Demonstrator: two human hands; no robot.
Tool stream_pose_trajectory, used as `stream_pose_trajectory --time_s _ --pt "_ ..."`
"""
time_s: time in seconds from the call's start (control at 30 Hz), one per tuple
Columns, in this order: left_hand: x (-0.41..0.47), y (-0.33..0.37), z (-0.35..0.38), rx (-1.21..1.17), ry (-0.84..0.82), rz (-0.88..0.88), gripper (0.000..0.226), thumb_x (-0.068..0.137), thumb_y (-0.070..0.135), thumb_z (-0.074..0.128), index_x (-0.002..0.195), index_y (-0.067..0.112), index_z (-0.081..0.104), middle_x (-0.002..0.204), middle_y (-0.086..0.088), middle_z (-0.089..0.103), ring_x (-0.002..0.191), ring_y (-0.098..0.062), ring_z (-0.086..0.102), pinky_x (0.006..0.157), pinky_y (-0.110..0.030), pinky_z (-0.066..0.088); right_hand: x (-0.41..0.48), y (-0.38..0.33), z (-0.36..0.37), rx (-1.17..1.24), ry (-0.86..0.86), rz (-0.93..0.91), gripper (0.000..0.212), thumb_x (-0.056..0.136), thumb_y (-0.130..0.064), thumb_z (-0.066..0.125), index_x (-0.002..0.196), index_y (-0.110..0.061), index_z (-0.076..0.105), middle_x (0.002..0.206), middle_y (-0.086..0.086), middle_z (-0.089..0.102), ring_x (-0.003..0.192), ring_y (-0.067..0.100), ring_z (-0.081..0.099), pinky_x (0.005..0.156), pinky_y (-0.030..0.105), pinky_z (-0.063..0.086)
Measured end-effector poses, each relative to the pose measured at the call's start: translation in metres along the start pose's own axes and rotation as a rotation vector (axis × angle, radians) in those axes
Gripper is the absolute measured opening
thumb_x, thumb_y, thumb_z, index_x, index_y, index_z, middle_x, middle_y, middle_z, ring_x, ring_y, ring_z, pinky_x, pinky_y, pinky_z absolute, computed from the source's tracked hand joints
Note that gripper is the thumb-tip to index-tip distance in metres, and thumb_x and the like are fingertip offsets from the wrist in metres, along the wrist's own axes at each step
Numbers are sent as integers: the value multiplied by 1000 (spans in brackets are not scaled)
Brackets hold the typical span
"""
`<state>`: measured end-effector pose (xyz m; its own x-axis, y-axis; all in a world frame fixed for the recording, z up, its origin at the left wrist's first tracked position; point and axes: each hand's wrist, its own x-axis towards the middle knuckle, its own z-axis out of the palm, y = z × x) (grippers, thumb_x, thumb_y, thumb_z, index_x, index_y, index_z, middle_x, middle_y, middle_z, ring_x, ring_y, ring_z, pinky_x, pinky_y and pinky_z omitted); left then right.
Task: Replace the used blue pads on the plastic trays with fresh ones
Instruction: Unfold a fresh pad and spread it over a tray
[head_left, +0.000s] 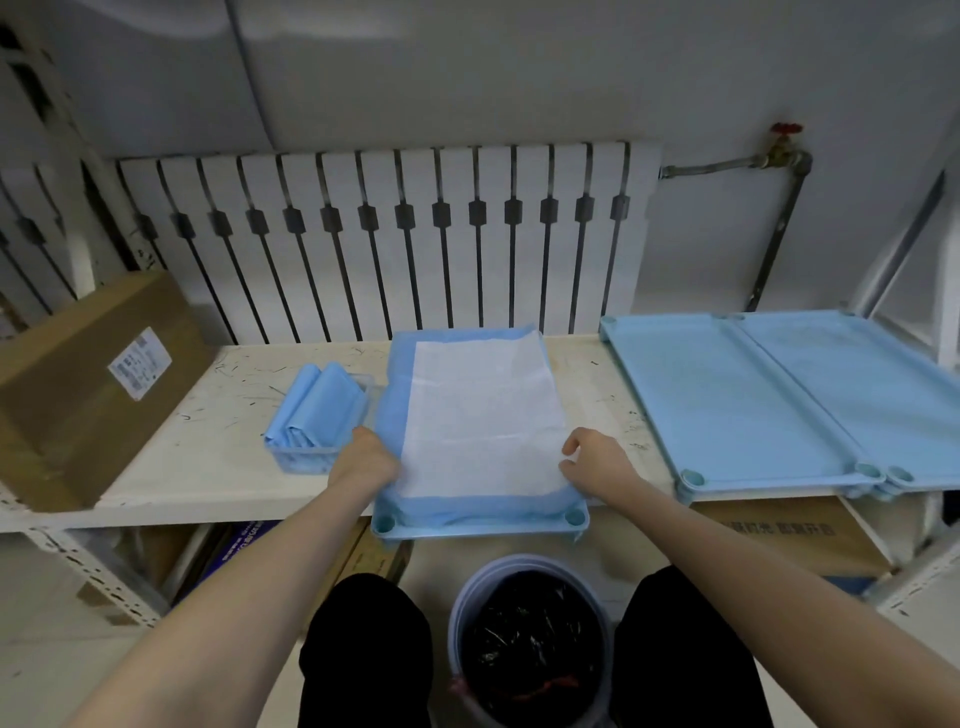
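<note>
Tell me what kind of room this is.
Probably a storeroom or utility room, perhaps in an animal-care facility. Metal shelving holds cardboard boxes, a radiator and bare pipe with a valve line the wall, and trays and pads sit on the shelf.

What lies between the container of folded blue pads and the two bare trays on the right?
The tray with a pad spread on it, both hands at its sides, in the head view.
</note>
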<state>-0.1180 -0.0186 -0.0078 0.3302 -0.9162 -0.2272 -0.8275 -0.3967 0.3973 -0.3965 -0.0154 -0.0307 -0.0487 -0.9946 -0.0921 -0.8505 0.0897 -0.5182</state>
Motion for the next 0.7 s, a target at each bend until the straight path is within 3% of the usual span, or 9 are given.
stream_pose_trajectory --time_s 0.1,0.17,0.27,0.33,0.4,0.5,0.57,0.63,0.7 --pt "-1 -2 1 82 -47 0 44 89 7 50 128 0 31 95 -11 51 87 -25 53 63 -33 43 -1 2 5 -118 -148 -19 17 83 -18 60 98 -10 55 92 5 55 75 16 48 51 20 32" --pt "0 -3 0 118 -72 11 43 89 12 51 126 0 32 84 -5 45 72 -18 47 54 -29 39 -1 -1 4 -157 -184 -29 14 76 -16 61 79 -4 54 76 16 52 64 17 38 50 24 24" --pt "0 -3 0 150 -68 -4 36 86 14 55 117 5 39 84 -4 44 76 -19 49 58 -29 39 1 -12 1 -254 -232 -48 32 71 -19 62 54 -16 35 51 1 32 50 18 30 48 24 21" --pt "2 1 -1 185 11 20 37 84 17 59 114 8 40 103 -9 48 96 -26 54 69 -34 45 7 -20 -3 -322 -168 -48 20 76 -22 60 63 -16 46 59 0 46 54 19 43 50 22 32" --pt "9 9 0 201 47 108 40 83 20 60 116 8 40 117 -14 45 107 -32 51 75 -37 46 13 -28 -5 -349 -77 -76 8 82 -20 54 86 -13 56 80 2 58 70 21 54 59 25 40" --pt "19 31 2 232 39 191 37 82 16 56 116 8 43 125 -14 41 113 -33 46 82 -37 44 26 -39 -1 -356 -32 -165 22 87 -13 47 108 -10 53 104 8 59 81 23 53 63 28 40" --pt "26 45 2 291 136 196 42 80 17 59 120 10 44 131 -14 34 122 -32 37 94 -38 40 38 -47 5 -356 -44 -220 30 89 -11 47 119 -9 47 114 10 50 90 26 53 67 29 41" --pt "39 56 3 350 216 267 45 80 17 61 122 11 45 133 -13 31 126 -32 31 101 -38 35 53 -53 13 -357 -47 -251 37 88 -8 48 125 -8 44 120 11 44 104 27 50 73 32 45" --pt "60 68 6 366 167 362 42 84 14 57 125 13 47 133 -11 35 126 -30 33 99 -37 36 73 -58 22 -336 -32 -255 41 86 -4 47 127 -8 42 124 11 42 113 27 45 81 34 45"
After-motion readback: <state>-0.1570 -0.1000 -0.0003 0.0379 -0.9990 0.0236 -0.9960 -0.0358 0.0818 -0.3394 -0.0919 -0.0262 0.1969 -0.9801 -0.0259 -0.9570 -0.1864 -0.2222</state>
